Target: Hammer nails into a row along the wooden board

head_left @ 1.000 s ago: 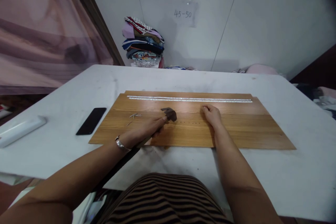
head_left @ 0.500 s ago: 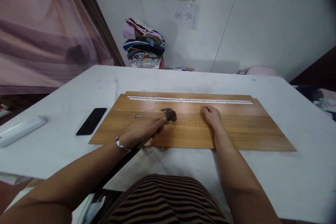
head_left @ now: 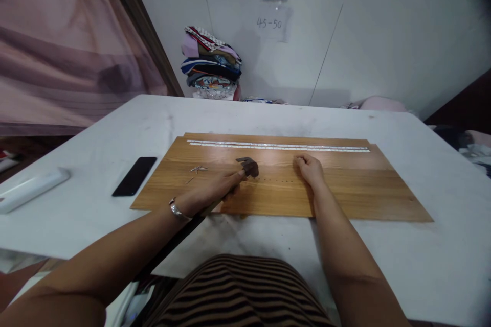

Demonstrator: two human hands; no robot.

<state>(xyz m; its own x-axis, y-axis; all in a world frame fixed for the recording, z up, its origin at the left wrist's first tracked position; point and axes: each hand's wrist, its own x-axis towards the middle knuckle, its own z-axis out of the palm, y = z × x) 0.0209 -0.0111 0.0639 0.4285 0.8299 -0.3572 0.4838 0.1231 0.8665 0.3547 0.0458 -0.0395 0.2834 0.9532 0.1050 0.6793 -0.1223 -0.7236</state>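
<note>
Currently left hand (head_left: 218,187) has fingers wrapped round hammer (head_left: 251,167) near board (head_left: 368,186) centre, loose nails (head_left: 198,169) at its 9 o'clock. Right hand (head_left: 311,169), 3 o'clock: curled closed, nothing visible inside. Choked-up grip could skew strikes.

You wear a top (head_left: 238,294) striped in brown and black. A narrow, shiny, silver-coloured band (head_left: 175,208) circles your left wrist (head_left: 187,203).

White table (head_left: 452,265) with a wooden board (head_left: 364,184) across its middle, black phone (head_left: 134,176) and white object (head_left: 32,191) at left.
</note>
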